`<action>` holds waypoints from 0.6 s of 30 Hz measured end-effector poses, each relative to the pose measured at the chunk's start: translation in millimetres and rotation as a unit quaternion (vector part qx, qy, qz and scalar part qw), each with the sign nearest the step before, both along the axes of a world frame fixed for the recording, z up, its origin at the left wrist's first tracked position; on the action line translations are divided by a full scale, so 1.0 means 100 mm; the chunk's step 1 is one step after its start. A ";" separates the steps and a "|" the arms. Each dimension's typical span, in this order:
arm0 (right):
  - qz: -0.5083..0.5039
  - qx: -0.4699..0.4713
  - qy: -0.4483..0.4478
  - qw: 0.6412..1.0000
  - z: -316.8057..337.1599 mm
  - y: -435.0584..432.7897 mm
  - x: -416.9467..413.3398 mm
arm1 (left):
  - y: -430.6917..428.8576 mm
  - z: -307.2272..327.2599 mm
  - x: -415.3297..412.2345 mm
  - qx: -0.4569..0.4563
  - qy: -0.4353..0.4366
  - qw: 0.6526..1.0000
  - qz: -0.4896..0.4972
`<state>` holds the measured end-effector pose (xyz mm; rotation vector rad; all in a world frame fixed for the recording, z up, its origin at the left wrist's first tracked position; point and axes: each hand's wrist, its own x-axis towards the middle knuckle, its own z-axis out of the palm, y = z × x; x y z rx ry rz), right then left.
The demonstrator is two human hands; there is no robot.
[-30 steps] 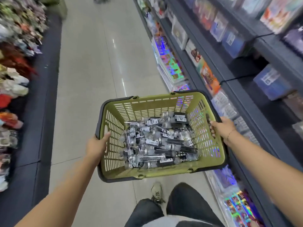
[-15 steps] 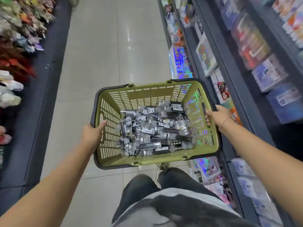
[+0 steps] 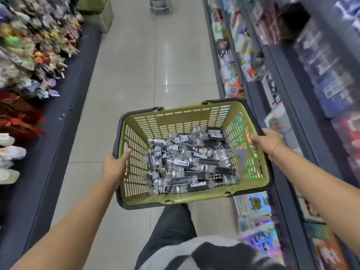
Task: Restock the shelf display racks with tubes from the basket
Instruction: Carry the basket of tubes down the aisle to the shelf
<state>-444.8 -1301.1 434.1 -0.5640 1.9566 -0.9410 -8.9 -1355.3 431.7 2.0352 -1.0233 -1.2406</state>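
Mid-aisle, over pale floor tiles (image 3: 136,78), I see the basket (image 3: 181,117) held out in front at both short ends. Left hand (image 3: 115,166) grips the left rim, thumb hooked over the edge. Right hand (image 3: 266,143) clasps the right rim. Tubes (image 3: 187,162) lie heaped loose in the basket bottom, clear with black labels. Shelves (image 3: 288,106) run along the right, blurred; plush goods (image 3: 31,45) along the left.

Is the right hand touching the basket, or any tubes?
Touching the basket only. The head view shows the right hand gripping the basket by its right rim, well apart from the tubes piled inside.
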 end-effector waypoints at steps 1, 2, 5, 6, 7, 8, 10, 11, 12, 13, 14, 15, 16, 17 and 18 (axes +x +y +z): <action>0.000 0.002 0.005 1.000 0.00 -0.28 -0.04 | -0.30 0.01 -0.03 0.001 0.001 1.000 -0.002; -0.001 0.002 0.004 1.000 0.03 -0.56 -0.07 | -0.60 0.04 -0.06 0.006 0.000 1.000 -0.004; -0.019 -0.003 0.002 1.000 0.13 -1.40 -0.15 | -1.52 0.17 -0.17 0.004 0.006 1.000 -0.015; -0.018 -0.003 0.009 1.000 0.17 -1.67 -0.18 | -1.82 0.20 -0.22 -0.003 0.006 1.000 -0.020; -0.020 -0.004 0.015 1.000 0.19 -1.92 -0.21 | -2.11 0.24 -0.26 -0.010 0.004 1.000 -0.026; -0.023 -0.003 0.016 1.000 0.21 -2.17 -0.24 | -2.39 0.27 -0.31 -0.016 0.002 0.999 -0.032; -0.028 -0.009 0.004 1.000 0.23 -2.67 -0.33 | -2.94 0.31 -0.40 -0.024 -0.009 0.999 -0.044; -0.029 -0.012 -0.001 1.000 0.23 -2.93 -0.39 | -3.23 0.31 -0.44 -0.030 -0.015 0.998 -0.046; -0.029 -0.011 -0.007 0.999 0.23 -3.19 -0.44 | -3.52 0.29 -0.48 -0.033 -0.022 0.998 -0.049; -0.029 -0.013 -0.011 0.999 0.22 -3.47 -0.49 | -3.81 0.26 -0.53 -0.034 -0.026 0.998 -0.051; -0.024 -0.013 -0.009 1.000 0.22 -3.75 -0.54 | -4.11 0.23 -0.58 -0.033 -0.028 0.998 -0.050; -0.021 -0.013 -0.007 1.000 0.19 -4.03 -0.59 | -4.40 0.19 -0.63 -0.032 -0.032 0.998 -0.049; -0.022 -0.015 -0.009 1.000 0.17 -4.31 -0.64 | -4.69 0.16 -0.70 -0.027 -0.039 0.998 -0.046; -0.023 -0.016 -0.012 1.000 0.13 -4.60 -0.70 | -4.97 0.13 -0.77 -0.021 -0.041 0.998 -0.042; -0.023 -0.014 -0.018 0.999 0.09 -4.91 -0.76 | -5.25 0.09 -0.83 -0.017 -0.040 0.998 -0.039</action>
